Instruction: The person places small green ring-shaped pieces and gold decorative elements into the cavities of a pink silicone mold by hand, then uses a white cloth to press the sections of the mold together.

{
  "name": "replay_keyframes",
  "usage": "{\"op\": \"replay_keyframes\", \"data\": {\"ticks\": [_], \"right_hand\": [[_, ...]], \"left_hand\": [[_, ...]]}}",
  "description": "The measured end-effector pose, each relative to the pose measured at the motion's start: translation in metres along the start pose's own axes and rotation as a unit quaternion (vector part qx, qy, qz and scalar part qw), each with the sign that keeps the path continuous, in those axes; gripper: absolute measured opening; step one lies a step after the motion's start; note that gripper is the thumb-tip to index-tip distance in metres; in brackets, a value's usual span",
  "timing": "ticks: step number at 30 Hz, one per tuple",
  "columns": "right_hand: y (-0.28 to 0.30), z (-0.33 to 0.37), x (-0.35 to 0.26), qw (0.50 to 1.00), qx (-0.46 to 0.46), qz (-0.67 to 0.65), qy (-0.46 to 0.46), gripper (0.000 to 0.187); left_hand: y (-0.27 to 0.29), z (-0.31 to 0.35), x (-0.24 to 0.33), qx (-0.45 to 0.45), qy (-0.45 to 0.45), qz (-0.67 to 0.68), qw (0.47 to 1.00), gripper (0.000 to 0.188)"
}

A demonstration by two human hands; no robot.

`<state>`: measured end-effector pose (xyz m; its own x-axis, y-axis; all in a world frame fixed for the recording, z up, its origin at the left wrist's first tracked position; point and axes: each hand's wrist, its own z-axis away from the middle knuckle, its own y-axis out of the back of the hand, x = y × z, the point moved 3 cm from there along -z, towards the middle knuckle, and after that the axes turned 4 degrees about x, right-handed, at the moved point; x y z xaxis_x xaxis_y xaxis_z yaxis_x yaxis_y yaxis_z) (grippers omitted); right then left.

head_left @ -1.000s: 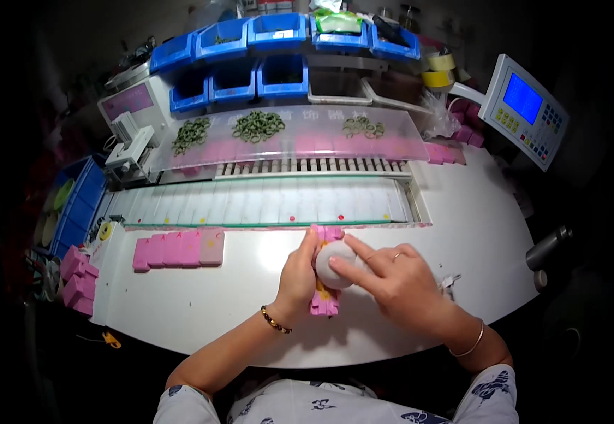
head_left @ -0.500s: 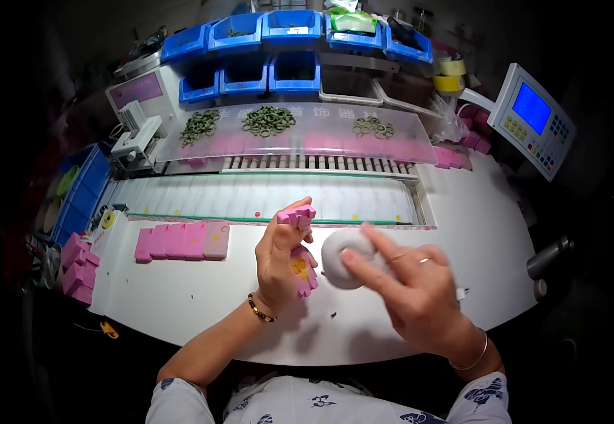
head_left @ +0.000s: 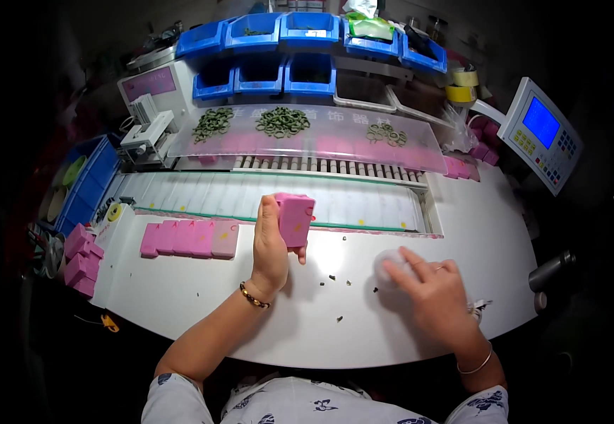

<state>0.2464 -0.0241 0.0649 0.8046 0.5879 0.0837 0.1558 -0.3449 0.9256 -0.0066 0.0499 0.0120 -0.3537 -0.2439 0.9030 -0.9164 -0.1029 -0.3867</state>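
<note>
Upright above the middle of the white worktable, a pink mold block is gripped in my left hand. Its flat outer face is toward me, and its halves look pressed together. To the right, my right hand pinches a round white pad-like thing, smeared by motion, a short way above the table. Several small dark bits lie on the table between my hands. On the left, a row of pink mold blocks lies flat, the end one paler.
Behind my hands is a long glass-topped recess. Beyond it, a clear tray carries piles of green rings. Blue bins line the back. A keypad screen stands right; stacked pink blocks stand left.
The pink mold block was spread apart in my left hand, showing a yellow patch inside; now it is closed. My right hand has moved right with the white pad. More dark bits show on the table.
</note>
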Motion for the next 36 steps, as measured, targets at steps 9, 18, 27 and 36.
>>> {"op": "replay_keyframes", "data": {"ticks": [9, 18, 27, 36], "right_hand": [[-0.011, 0.011, 0.039, 0.995, -0.016, 0.016, -0.101, 0.052], [-0.031, -0.051, -0.010, 0.804, 0.091, -0.569, -0.144, 0.029], [-0.045, -0.061, -0.001, 0.781, 0.192, -0.559, -0.199, 0.020], [-0.079, -0.060, 0.002, 0.710, 0.082, -0.643, -0.275, 0.034]], "left_hand": [[-0.032, 0.018, -0.005, -0.084, 0.078, -0.021, 0.993, 0.041], [-0.039, 0.049, -0.009, -0.140, -0.032, -0.038, 0.989, 0.036], [-0.023, 0.040, 0.008, -0.054, -0.232, -0.277, 0.931, 0.043], [0.003, -0.026, -0.032, -0.054, -0.125, -0.413, 0.900, 0.036]]}}
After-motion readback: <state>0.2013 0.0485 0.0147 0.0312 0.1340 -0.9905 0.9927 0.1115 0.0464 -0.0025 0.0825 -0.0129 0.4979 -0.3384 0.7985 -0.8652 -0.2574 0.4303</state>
